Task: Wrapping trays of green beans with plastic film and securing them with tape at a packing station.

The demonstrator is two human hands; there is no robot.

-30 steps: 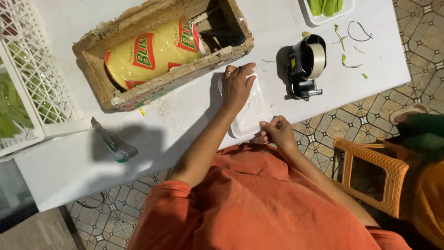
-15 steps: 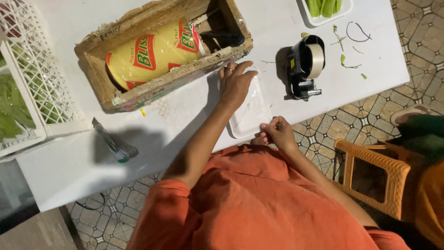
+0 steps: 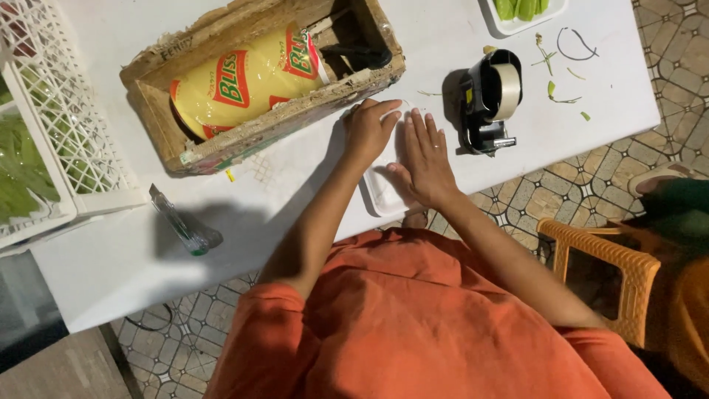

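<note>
yellow red-labelled roll package (image 3: 247,77), inside wooden box (image 3: 159,122)

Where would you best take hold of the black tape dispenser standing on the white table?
Probably grip the black tape dispenser across its narrow body behind the roll, coming from above; its cutter end points toward the table's near edge, beside the right hand.

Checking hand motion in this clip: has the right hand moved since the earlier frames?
Yes. The right hand went from the table's near edge up onto the white tray, toward the tape dispenser, lying flat.

Tape dispenser (image 3: 489,100) right of tray (image 3: 381,193)
</note>
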